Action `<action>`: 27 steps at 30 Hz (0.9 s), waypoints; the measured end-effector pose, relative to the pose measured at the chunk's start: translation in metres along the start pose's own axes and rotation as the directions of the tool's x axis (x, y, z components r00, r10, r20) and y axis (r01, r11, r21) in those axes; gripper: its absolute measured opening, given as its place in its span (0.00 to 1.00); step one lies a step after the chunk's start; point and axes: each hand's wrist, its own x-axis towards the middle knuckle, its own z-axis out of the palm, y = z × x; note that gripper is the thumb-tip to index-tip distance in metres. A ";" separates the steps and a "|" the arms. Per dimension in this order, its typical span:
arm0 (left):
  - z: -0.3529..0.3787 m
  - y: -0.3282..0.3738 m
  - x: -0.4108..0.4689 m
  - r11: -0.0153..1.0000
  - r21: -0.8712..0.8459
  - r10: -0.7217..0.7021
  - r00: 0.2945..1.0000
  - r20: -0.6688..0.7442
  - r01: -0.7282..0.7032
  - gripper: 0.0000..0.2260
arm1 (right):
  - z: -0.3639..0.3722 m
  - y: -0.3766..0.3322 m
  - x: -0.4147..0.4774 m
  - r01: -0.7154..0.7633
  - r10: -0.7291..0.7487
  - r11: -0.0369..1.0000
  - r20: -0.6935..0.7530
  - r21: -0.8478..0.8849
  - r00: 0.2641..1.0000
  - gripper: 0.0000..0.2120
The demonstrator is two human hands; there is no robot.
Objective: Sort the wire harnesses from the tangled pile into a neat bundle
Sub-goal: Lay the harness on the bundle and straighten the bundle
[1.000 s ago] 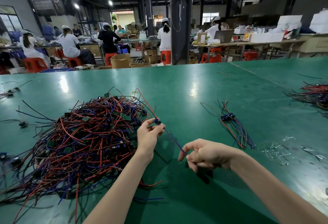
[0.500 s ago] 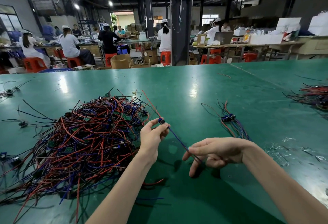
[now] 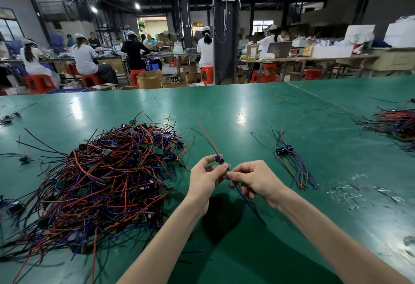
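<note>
Left hand (image 3: pixel 207 178) is pinching one harness (image 3: pixel 218 159) by its small blue-and-black block, fingers curled round it, holding it above the counter (image 3: pixel 247 108). Right hand (image 3: pixel 254 179) is touching the left, thumb and forefinger pinching the same harness's blue leads just below the block. A red wire and a black wire are sticking up from the block toward the far edge; the blue leads are trailing toward the near edge. Pile (image 3: pixel 107 178) is lying toward the left edge, near the left hand: tangled red, blue and black wires, small green boards mixed in. Bundle (image 3: pixel 292 160) is lying right of the hands: a few harnesses, blue blocks together, wires fanning toward the near edge. Heap (image 3: pixel 397 124) of similar wires is sitting at the right edge. Clear scraps (image 3: pixel 350 191) are lying near the bundle.
</note>
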 end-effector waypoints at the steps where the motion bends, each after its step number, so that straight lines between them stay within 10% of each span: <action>1: 0.000 0.000 -0.001 1.000 0.004 0.003 1.000 0.022 -0.003 0.11 | -0.001 0.000 0.000 0.008 -0.008 1.000 -0.018 0.007 1.000 0.05; 13: 0.000 -0.003 -0.005 0.998 0.051 -0.052 0.996 0.079 0.048 0.14 | -0.080 -0.027 0.032 -0.034 0.089 0.987 -0.352 0.160 0.932 0.06; 20: -0.003 -0.008 -0.001 0.996 0.070 -0.060 0.997 0.055 0.056 0.10 | -0.138 -0.006 0.046 -0.377 0.312 0.925 -0.462 -0.051 0.830 0.03; 27: -0.004 -0.009 -0.001 0.996 0.070 -0.063 0.997 0.039 0.061 0.08 | -0.135 0.009 0.043 -0.491 0.202 0.780 -0.586 -0.388 0.785 0.05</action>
